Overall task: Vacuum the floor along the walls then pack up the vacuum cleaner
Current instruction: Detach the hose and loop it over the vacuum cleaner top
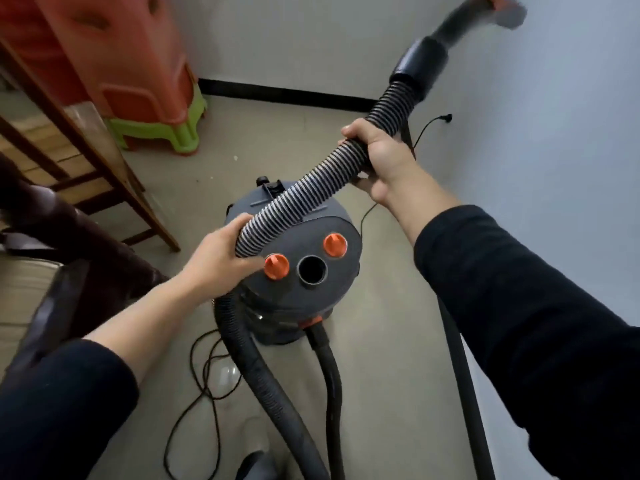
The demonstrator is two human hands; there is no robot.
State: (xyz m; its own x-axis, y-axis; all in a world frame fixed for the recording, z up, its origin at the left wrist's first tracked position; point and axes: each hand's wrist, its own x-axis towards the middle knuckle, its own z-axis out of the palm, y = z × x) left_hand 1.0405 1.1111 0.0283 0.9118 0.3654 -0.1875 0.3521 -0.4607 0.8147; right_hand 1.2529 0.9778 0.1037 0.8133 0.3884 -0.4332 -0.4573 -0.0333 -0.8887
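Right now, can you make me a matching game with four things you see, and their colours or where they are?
Things:
1 hose
2 knobs
3 bottom stool
4 baseboard

Clues:
A green
B black, along the wall
C orange, on the vacuum
D gripped by the left hand and the right hand

Pairs: 1-D, 2-C, 3-A, 4-B
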